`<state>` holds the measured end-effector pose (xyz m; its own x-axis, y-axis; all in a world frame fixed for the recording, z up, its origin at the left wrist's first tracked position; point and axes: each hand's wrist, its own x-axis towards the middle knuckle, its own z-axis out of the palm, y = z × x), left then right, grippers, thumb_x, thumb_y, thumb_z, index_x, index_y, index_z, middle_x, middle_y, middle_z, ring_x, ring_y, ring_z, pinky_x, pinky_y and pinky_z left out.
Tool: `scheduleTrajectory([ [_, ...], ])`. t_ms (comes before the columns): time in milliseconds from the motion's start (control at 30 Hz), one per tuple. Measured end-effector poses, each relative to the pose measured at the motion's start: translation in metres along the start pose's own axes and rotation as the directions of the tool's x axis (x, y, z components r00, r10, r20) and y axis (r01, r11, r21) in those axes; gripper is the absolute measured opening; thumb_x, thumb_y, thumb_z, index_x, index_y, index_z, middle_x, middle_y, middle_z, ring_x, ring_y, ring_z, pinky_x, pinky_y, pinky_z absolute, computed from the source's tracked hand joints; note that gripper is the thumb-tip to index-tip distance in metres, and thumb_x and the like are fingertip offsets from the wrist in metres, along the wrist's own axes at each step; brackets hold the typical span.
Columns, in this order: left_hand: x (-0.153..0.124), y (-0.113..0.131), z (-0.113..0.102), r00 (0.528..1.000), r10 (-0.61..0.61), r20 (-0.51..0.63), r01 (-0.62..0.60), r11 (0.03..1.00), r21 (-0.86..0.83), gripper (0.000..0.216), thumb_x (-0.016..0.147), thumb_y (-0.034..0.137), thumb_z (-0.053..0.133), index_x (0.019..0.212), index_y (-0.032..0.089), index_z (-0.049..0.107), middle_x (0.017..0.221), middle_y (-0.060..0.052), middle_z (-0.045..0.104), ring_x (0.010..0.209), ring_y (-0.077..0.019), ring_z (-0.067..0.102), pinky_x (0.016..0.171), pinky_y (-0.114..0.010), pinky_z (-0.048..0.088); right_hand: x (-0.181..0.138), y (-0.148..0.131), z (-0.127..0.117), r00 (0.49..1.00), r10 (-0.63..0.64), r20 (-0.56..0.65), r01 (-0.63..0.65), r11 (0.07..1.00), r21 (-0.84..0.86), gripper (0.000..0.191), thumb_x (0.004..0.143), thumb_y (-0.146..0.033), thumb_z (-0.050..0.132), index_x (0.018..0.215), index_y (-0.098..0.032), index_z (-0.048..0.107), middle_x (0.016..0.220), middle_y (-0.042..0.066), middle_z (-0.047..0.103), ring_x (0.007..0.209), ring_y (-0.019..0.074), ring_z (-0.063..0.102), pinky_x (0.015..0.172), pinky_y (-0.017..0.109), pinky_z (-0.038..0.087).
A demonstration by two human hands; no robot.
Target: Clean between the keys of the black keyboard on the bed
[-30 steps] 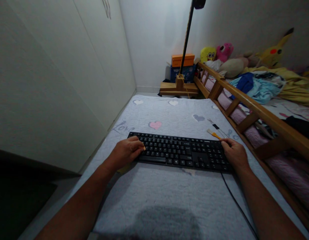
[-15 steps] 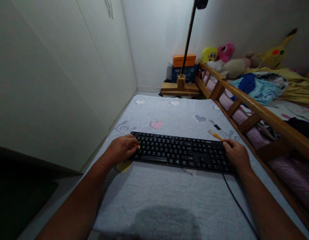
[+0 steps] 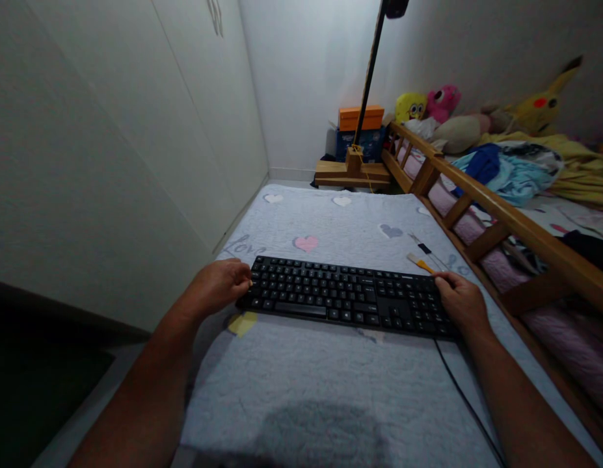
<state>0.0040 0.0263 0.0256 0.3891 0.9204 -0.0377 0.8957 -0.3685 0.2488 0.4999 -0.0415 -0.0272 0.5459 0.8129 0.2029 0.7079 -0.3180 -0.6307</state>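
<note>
A black keyboard (image 3: 325,292) lies flat on a bedspread, its cable running out from the near edge at the right. My left hand (image 3: 223,283) is closed at the keyboard's left end, fingertips beside the leftmost keys. A tiny pale tip shows at those fingers; I cannot make out what it is. At the other end, my right hand (image 3: 460,299) grips the keyboard's right edge, thumb on top. Just beyond that hand lies a small brush (image 3: 420,262) with an orange handle. Behind it is a thin metal tool (image 3: 425,248) with a black band.
The pale bedspread (image 3: 306,377) has printed hearts. A wooden bed rail (image 3: 506,208) runs along the right, with plush toys (image 3: 442,104) and blankets beyond. White cupboard doors (image 3: 184,130) stand at the left. At the back are a wooden-based stand (image 3: 352,170) and an orange box (image 3: 360,117).
My left hand has moved left, from over the leftmost keys to the keyboard's left edge, uncovering keys there. My right hand and the keyboard have stayed in place.
</note>
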Motion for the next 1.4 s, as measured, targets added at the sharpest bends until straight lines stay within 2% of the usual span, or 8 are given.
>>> scheduleTrajectory([
  [133, 0.001, 0.014, 0.009, 0.977, 0.042, -0.211, -0.061, 0.995, -0.083, 0.02, 0.089, 0.031, 0.057, 0.085, 0.018, 0.072, 0.084, -0.005, 0.067, 0.073, -0.0167, 0.06, 0.067, -0.028, 0.042, 0.0, 0.002, 0.001, 1.0, -0.001, -0.004, 0.001, 1.0, -0.004, 0.036, 0.072, -0.043, 0.05, 0.083, -0.02, 0.075, 0.077, 0.007, 0.072, 0.077, 0.0247, 0.064, 0.069, 0.033, 0.044],
  [200, 0.001, 0.029, 0.016, 0.948, 0.108, -0.3, -0.164, 0.972, -0.17, 0.02, 0.092, 0.03, 0.057, 0.087, 0.019, 0.073, 0.087, -0.004, 0.067, 0.077, -0.0159, 0.062, 0.071, -0.027, 0.044, 0.0, 0.002, 0.002, 1.0, -0.001, -0.001, 0.001, 1.0, -0.006, 0.037, 0.072, -0.043, 0.049, 0.085, -0.02, 0.076, 0.076, 0.006, 0.072, 0.076, 0.0247, 0.064, 0.068, 0.033, 0.044],
  [267, 0.002, 0.046, 0.023, 0.922, 0.176, -0.344, -0.272, 0.928, -0.253, 0.019, 0.094, 0.028, 0.057, 0.089, 0.019, 0.073, 0.087, -0.004, 0.067, 0.079, -0.0147, 0.063, 0.073, -0.026, 0.045, 0.0, 0.002, 0.002, 1.0, -0.002, -0.003, 0.002, 1.0, -0.005, 0.038, 0.073, -0.044, 0.049, 0.085, -0.02, 0.076, 0.075, 0.006, 0.071, 0.076, 0.0247, 0.063, 0.067, 0.033, 0.044],
  [367, 0.004, 0.069, 0.031, 0.912, 0.229, -0.34, -0.336, 0.893, -0.301, 0.017, 0.095, 0.026, 0.058, 0.088, 0.019, 0.072, 0.086, -0.003, 0.066, 0.079, -0.0141, 0.063, 0.071, -0.025, 0.046, 0.0, 0.001, 0.002, 1.0, 0.001, -0.004, -0.001, 1.0, -0.004, 0.038, 0.073, -0.044, 0.049, 0.084, -0.02, 0.076, 0.073, 0.006, 0.071, 0.075, 0.0246, 0.063, 0.066, 0.033, 0.043],
  [567, 0.015, 0.097, 0.038, 0.896, 0.342, -0.283, -0.407, 0.887, -0.217, 0.014, 0.094, 0.024, 0.061, 0.087, 0.019, 0.073, 0.085, -0.002, 0.065, 0.075, -0.0137, 0.062, 0.069, -0.024, 0.045, -0.001, 0.001, 0.0, 1.0, -0.007, 0.007, 0.007, 1.0, -0.004, 0.037, 0.074, -0.043, 0.049, 0.085, -0.02, 0.076, 0.076, 0.006, 0.072, 0.077, 0.0244, 0.063, 0.068, 0.033, 0.044],
  [800, 0.023, 0.121, 0.05, 0.915, 0.343, -0.212, -0.371, 0.923, -0.107, 0.017, 0.095, 0.026, 0.06, 0.087, 0.02, 0.073, 0.087, -0.002, 0.065, 0.078, -0.0154, 0.063, 0.069, -0.026, 0.044, 0.0, 0.004, 0.002, 1.0, -0.022, -0.004, 0.022, 0.999, 0.025, 0.036, 0.074, -0.042, 0.049, 0.084, -0.02, 0.076, 0.077, 0.006, 0.073, 0.078, 0.0247, 0.064, 0.069, 0.033, 0.044],
  [967, 0.022, 0.122, 0.053, 0.928, 0.322, -0.185, -0.338, 0.939, -0.06, 0.019, 0.096, 0.026, 0.057, 0.089, 0.02, 0.073, 0.089, -0.003, 0.066, 0.08, -0.0159, 0.062, 0.068, -0.026, 0.043, 0.0, 0.004, 0.002, 0.999, -0.031, -0.014, 0.032, 0.999, 0.043, 0.034, 0.074, -0.041, 0.05, 0.082, -0.02, 0.075, 0.076, 0.006, 0.073, 0.077, 0.0245, 0.064, 0.069, 0.033, 0.044],
  [1400, 0.013, 0.099, 0.038, 0.961, 0.252, -0.116, -0.258, 0.965, -0.043, 0.022, 0.095, 0.028, 0.056, 0.082, 0.02, 0.071, 0.085, -0.003, 0.063, 0.074, -0.0157, 0.06, 0.064, -0.026, 0.039, -0.002, 0.002, 0.0, 1.0, -0.017, 0.003, 0.017, 0.999, 0.027, 0.036, 0.074, -0.042, 0.049, 0.084, -0.019, 0.075, 0.079, 0.007, 0.074, 0.08, 0.026, 0.065, 0.072, 0.035, 0.045],
])
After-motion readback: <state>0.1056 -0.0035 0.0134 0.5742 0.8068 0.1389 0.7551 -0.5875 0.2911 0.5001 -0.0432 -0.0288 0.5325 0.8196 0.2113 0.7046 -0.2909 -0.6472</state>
